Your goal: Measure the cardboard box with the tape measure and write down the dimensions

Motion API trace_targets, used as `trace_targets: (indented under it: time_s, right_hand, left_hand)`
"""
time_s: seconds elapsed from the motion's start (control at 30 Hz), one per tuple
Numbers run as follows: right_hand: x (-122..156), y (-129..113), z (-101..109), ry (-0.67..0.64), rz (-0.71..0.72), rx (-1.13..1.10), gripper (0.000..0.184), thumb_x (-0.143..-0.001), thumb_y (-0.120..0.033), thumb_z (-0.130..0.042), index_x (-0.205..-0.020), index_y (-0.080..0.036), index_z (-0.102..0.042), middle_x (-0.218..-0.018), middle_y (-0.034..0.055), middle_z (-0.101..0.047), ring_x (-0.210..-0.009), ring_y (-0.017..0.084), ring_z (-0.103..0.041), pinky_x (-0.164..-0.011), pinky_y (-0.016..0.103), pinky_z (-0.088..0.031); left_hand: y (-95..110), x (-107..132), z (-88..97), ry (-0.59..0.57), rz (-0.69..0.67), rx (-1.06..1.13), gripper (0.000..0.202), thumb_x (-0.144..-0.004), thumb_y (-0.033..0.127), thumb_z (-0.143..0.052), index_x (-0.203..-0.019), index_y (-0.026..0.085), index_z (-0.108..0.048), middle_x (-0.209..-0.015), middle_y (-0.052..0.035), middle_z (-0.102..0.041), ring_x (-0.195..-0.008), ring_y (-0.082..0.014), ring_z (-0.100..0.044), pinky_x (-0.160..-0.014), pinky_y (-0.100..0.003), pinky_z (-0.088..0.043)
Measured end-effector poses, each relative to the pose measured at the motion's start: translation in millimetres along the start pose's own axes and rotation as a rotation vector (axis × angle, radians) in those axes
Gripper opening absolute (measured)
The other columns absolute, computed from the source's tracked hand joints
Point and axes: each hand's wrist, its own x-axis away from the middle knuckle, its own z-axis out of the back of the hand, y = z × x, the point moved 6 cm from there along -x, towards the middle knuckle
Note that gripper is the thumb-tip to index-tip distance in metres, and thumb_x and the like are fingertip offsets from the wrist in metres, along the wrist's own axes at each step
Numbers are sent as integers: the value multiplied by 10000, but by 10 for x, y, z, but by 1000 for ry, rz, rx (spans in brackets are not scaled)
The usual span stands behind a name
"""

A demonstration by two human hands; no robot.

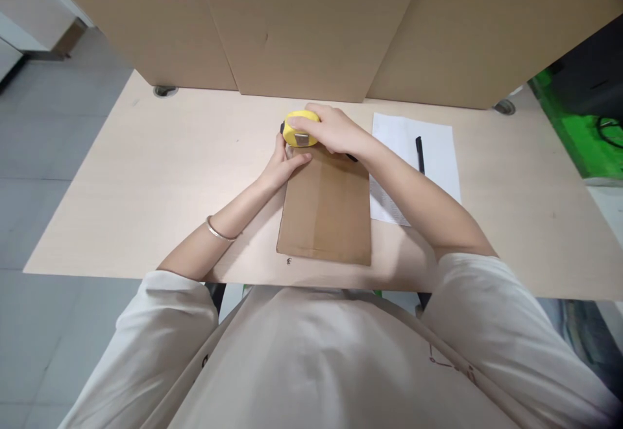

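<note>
A flat brown cardboard piece (325,211) lies on the wooden desk (160,176) in front of me. At its far edge my right hand (332,129) is wrapped over a yellow tape measure (299,128). Just below the tape measure, my left hand (281,168) rests on the cardboard's far left corner, fingers curled toward the tape measure's lower edge. What the left fingers pinch, if anything, is hidden. A bracelet sits on my left wrist.
A white sheet of paper (433,150) lies right of the cardboard with a black pen (419,154) on it. Wooden partition panels (302,26) stand along the desk's far edge. Cable holes sit at both far corners. A green object (579,130) is at the right.
</note>
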Motion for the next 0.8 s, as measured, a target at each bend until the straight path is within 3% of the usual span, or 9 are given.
trace_targets:
  time_s: [0.1, 0.3, 0.4, 0.53, 0.8]
  right_hand:
    - [8, -59, 41, 24, -7, 88, 585, -1164, -715, -805, -894, -260, -554, -902, 42, -588, -779, 192, -514, -607, 314, -341]
    - [105, 53, 174, -49, -100, 82, 414, -1185, -565, -721, -929, -253, -626, -868, 38, -593, -711, 193, -484, -589, 345, -303]
    - [115, 124, 214, -27, -98, 78, 357, -1163, -513, -728, -940, -247, -646, -907, 45, -630, -731, 192, -518, -599, 336, -318]
    - [95, 169, 192, -17, -92, 63, 407, -1133, -595, -787, -955, -246, -675, -925, 53, -668, -757, 205, -566, -610, 328, -359]
    - [134, 134, 262, -36, -125, 72, 395, -1105, -588, -830, -948, -247, -709, -938, 57, -697, -743, 205, -575, -586, 341, -388]
  left_hand:
    - [-76, -8, -19, 34, 81, 100, 897, -786, 544, -1013, -1540, 356, -566, -1696, -97, -678, -1727, -461, -579, -1445, -597, -486]
    - [-17, 78, 11, 78, 54, 73, 824, -745, 453, -1035, -1492, 385, -694, -1730, -51, -721, -1780, -449, -551, -1521, -596, -436]
    - [8, 50, 23, 74, 60, 111, 692, -854, 569, -978, -1475, 360, -756, -1698, -65, -773, -1752, -436, -597, -1505, -599, -465]
    - [50, -15, 47, 103, 50, 156, 568, -1060, 791, -757, -1348, 307, -830, -1623, -106, -827, -1730, -435, -626, -1479, -634, -502]
    - [67, -28, 111, 44, 54, 47, 553, -1050, 806, -857, -1231, 285, -818, -1442, -97, -888, -1565, -360, -740, -1465, -543, -501]
